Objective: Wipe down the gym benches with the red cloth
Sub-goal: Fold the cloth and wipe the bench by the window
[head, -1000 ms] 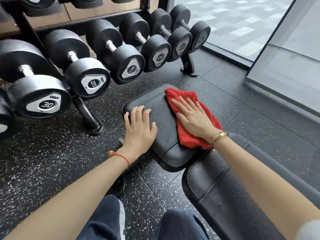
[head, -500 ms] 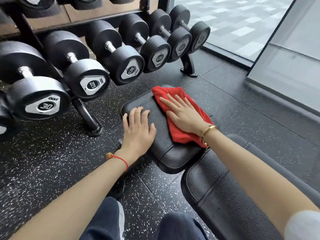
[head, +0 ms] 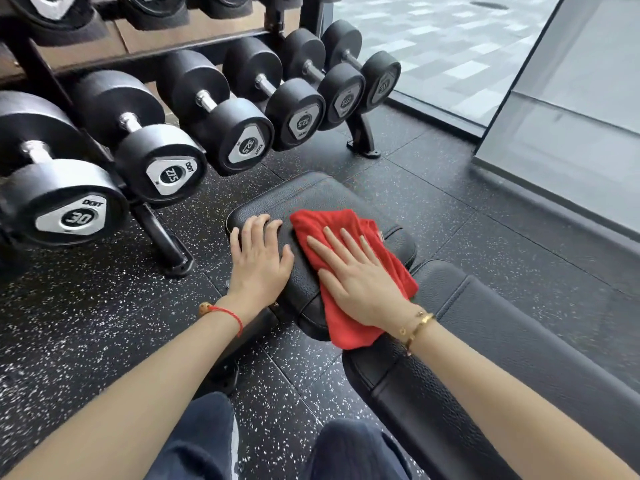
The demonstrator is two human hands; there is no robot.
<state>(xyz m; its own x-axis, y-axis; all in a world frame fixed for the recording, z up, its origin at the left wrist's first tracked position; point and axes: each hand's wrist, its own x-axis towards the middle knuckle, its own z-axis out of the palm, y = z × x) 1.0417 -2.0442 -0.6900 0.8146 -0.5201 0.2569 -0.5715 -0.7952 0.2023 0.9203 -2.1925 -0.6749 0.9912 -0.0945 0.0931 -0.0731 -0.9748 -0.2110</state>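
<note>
Fingers (head: pixel 349 244) of the right hand (head: pixel 360 282) lie straight & spread, pressing flat on the red cloth (head: pixel 349 323), not curled round it. Left hand (head: pixel 258 261) also flat, fingers relaxed & released, palm down on the bare pad just beside the cloth, thumb near its left edge.

Containers: only the dumbbell rack (head: pixel 162 237), w/ a row of black dumbbells (head: pixel 159 168) in its lower tier; plates read 30, 27.5, 32.5; labels farther right too blurred to read. More weights on the tier above, cut off at the top.

Cloth: bright red, soft terry-like weave, bunched w/ folds, spread over the right half of the seat pad of the counter (head: pixel 311 195). Its near end hangs over the pad's front edge toward the gap before the long back pad (head: pixel 502 358). Both pads black, pebbled leather-look, seam stitching along the edges.

Red string bracelet (head: pixel 228 315) on left wrist, gold bangle (head: pixel 417 327) on right. Floor (head: pixel 86 323) black rubber w/ white flecks; glass wall (head: pixel 571 116) at right.
</note>
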